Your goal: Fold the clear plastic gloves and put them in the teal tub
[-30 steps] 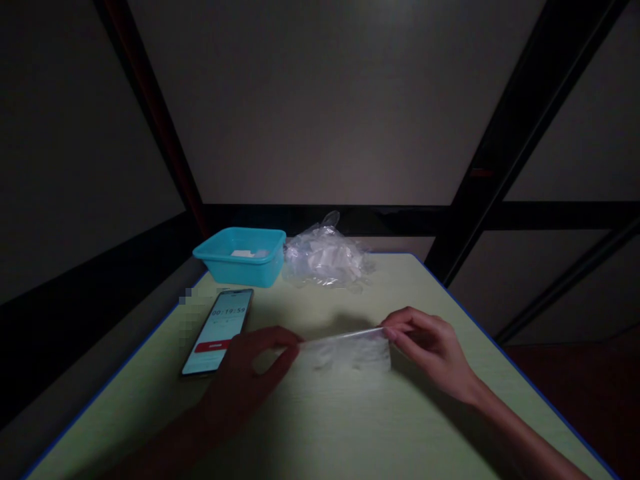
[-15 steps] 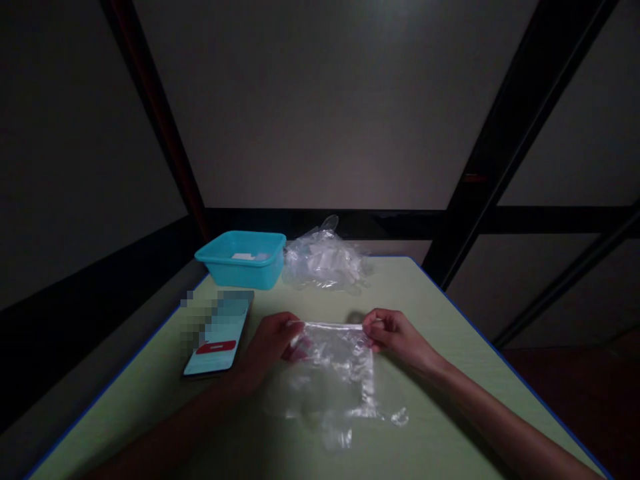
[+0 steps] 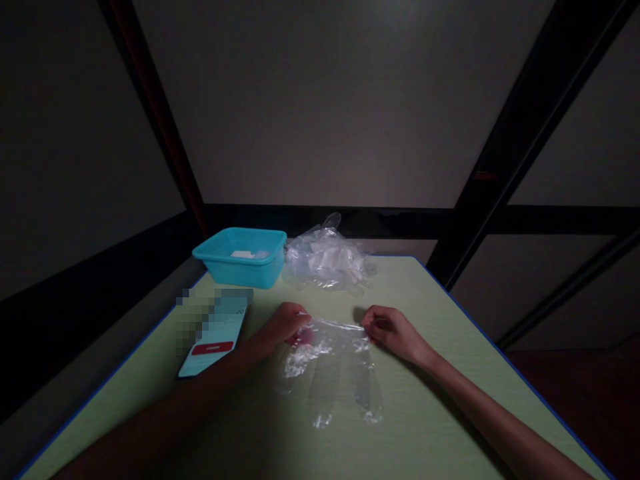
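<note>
My two hands and a clear disposable plastic glove [image 3: 335, 367], seen from the head. The glove lies between my hands, its cuff edge drawn across from one pinch to the other and its body spreading towards me, below the line of my fingertips. My left hand [image 3: 286, 325] is clamped on the left corner of the cuff, thumb uppermost; the other fingertips there show pinkish through the film, which thus lies in front of them. My right hand [image 3: 393, 332] is clamped on the right corner, thumb and forefinger together on the edge, with most of the film to the left of them. The cuff runs nearly straight, dipping slightly towards the right. The glove's finger sections point towards my body, the nearest tips crumpled and bright; whether they touch the pale green table [image 3: 425, 287] I cannot tell.

Surroundings: beside my left forearm lies a smartphone [image 3: 215, 348], a red button on its lit screen, part of which is pixelated. Beyond it stands a turquoise plastic basin [image 3: 245, 271] with small whitish items inside. Just right of the basin, well beyond my fingers, rests a heap of clear plastic gloves [image 3: 327, 260].
</note>
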The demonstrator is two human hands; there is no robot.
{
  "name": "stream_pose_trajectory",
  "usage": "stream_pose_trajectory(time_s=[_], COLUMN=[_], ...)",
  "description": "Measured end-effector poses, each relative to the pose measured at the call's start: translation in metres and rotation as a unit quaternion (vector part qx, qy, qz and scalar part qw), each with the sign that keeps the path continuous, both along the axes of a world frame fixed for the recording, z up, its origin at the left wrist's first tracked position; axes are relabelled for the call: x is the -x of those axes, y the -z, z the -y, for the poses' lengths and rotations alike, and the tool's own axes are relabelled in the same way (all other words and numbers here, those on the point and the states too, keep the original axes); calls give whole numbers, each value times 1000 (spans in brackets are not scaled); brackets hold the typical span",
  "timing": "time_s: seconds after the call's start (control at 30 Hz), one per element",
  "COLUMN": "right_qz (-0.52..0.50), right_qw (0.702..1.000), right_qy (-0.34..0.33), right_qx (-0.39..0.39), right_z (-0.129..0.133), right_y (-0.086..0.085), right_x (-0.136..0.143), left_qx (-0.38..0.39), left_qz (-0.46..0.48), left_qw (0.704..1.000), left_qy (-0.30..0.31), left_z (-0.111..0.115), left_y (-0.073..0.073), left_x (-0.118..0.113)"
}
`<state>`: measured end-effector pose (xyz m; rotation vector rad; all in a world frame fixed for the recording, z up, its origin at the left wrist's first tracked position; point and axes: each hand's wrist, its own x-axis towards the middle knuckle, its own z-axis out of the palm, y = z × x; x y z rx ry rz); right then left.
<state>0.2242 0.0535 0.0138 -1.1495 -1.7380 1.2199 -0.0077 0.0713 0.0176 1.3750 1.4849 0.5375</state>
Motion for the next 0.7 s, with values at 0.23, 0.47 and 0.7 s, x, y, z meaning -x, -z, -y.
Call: stream_pose_trajectory(time_s=[0.23,0.47,0.7], right_qz=[47,104,256], right_qw=[999,995,950], right_qy=[-15,-4,10], right_qx=[7,-3,-178], right_z=[1,7,11], right_y=[-2,-7,-23], right_x=[-2,-5,-17], left_qx=[14,-119,-359], left_qz=[-64,-163,-227], left_qw=[996,977,899], left_qy=[59,65,108], left_z=[-13,-34,2], left_y=[-6,-14,-18], left_x=[1,-14,-30])
